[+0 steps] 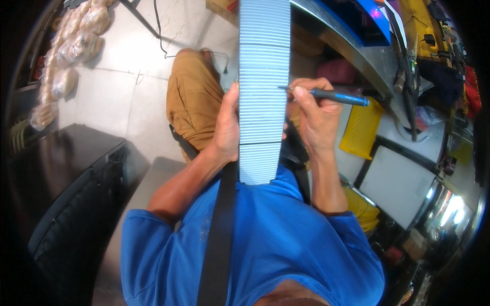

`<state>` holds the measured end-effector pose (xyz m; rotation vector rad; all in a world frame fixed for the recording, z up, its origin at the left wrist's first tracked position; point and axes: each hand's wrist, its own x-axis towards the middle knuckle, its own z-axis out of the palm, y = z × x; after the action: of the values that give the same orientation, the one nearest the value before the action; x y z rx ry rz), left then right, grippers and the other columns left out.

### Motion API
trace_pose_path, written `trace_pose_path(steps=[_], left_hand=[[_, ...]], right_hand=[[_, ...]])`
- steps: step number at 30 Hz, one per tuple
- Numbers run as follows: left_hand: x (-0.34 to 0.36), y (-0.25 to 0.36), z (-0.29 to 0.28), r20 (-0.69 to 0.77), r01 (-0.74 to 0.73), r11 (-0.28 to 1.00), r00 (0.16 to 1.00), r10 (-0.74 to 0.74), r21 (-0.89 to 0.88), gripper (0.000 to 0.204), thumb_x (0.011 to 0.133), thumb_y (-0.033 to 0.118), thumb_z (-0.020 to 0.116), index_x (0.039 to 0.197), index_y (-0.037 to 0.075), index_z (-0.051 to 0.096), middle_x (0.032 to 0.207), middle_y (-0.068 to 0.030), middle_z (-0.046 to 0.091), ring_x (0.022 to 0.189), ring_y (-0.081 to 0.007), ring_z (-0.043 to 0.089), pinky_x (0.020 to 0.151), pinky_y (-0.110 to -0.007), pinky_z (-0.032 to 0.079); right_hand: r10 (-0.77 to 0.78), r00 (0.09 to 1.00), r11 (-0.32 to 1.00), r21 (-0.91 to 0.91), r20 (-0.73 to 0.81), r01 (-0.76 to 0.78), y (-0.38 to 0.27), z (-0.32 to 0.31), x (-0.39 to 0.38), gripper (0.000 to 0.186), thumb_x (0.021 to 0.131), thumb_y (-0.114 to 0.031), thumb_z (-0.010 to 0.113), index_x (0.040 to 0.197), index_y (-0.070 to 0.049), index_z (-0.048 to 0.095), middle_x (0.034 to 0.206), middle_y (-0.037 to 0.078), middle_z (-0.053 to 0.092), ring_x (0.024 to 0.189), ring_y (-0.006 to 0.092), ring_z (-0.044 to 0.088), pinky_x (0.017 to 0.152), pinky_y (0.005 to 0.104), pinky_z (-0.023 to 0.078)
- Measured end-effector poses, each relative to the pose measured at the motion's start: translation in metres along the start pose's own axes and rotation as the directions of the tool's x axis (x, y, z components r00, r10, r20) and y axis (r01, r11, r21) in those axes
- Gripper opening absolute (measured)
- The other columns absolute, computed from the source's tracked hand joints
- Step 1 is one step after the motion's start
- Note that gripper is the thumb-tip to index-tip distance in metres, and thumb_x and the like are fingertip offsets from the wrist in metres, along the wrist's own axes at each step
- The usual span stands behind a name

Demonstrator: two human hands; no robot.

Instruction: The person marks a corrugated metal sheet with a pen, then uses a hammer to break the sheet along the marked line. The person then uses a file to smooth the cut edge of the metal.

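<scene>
A long, pale blue and white block (264, 107) with fine ribs across it, like a row of thin stacked pieces, stretches from my chest to the far edge of view. Two dark lines cross it. My left hand (228, 125) clasps its left side, thumb along the edge, the other fingers mostly hidden beneath; fingertips show at the right edge. Between thumb and fingers, my right hand (317, 104) grips a slim tool (339, 97) with a black and blue handle and a thin metal tip. That tip lies at the block's right edge; whether it touches is unclear.
A metal-edged bench (352, 56) curves along the right, with a blue box (365, 25) on top. Below it are a yellow perforated basket (361, 127) and a pale panel in a dark frame (395, 183). Clear bags (79, 48) lie far left, beside a dark cabinet (76, 168).
</scene>
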<state>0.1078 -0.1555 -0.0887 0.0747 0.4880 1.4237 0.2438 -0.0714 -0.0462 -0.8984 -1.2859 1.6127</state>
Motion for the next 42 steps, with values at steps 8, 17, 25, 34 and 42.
trace_pose_path(steps=[8,17,25,34,42], left_hand=[[0.001,0.0,0.004,-0.03,-0.02,0.999,0.999,0.021,0.039,0.085,0.1,0.07,0.021,0.127,-0.001,0.058,0.095,-0.017,0.068,0.076,-0.0264,0.073,0.061,-0.038,0.066],[0.002,-0.001,0.001,-0.038,-0.019,0.997,0.999,0.022,0.076,0.087,0.098,0.073,0.021,0.126,0.0,0.059,0.092,-0.016,0.069,0.073,-0.0251,0.074,0.06,-0.035,0.067],[0.002,0.001,0.004,-0.057,-0.003,0.999,0.998,0.006,0.053,0.088,0.098,0.073,0.019,0.129,0.0,0.058,0.095,-0.0176,0.069,0.075,-0.0259,0.074,0.062,-0.037,0.066],[0.002,0.003,0.003,-0.022,0.017,0.997,1.0,-0.016,0.073,0.085,0.1,0.07,0.019,0.129,0.0,0.057,0.09,-0.0176,0.07,0.074,-0.0261,0.074,0.062,-0.039,0.066],[0.003,0.001,0.002,-0.043,0.004,0.999,0.999,-0.002,0.036,0.085,0.1,0.07,0.02,0.129,-0.001,0.057,0.091,-0.0189,0.07,0.074,-0.0267,0.074,0.061,-0.039,0.066]], right_hand=[[-0.016,1.0,0.999,-0.032,0.017,0.017,-0.001,0.001,0.0,0.007,0.095,-0.002,0.069,0.097,0.002,0.063,0.094,0.014,0.071,0.083,0.0139,0.065,0.077,0.0293,0.054],[-0.048,0.999,0.998,-0.05,0.015,0.049,0.002,0.002,0.001,0.008,0.095,-0.003,0.07,0.097,0.0,0.063,0.095,0.015,0.071,0.085,0.014,0.066,0.079,0.0299,0.055],[-0.038,0.999,0.999,-0.021,-0.007,0.038,0.003,0.003,0.001,0.008,0.094,0.0,0.069,0.097,0.002,0.062,0.097,0.015,0.071,0.086,0.0136,0.065,0.079,0.0285,0.055],[-0.044,0.999,0.998,-0.051,0.026,0.045,0.002,-0.001,0.004,0.008,0.092,0.0,0.07,0.094,0.001,0.063,0.098,0.015,0.071,0.086,0.013,0.064,0.078,0.0285,0.054],[0.061,0.996,0.998,-0.024,0.058,-0.06,0.002,-0.009,-0.005,0.009,0.091,0.001,0.071,0.093,0.0,0.062,0.098,0.016,0.071,0.087,0.0153,0.066,0.077,0.0295,0.054]])
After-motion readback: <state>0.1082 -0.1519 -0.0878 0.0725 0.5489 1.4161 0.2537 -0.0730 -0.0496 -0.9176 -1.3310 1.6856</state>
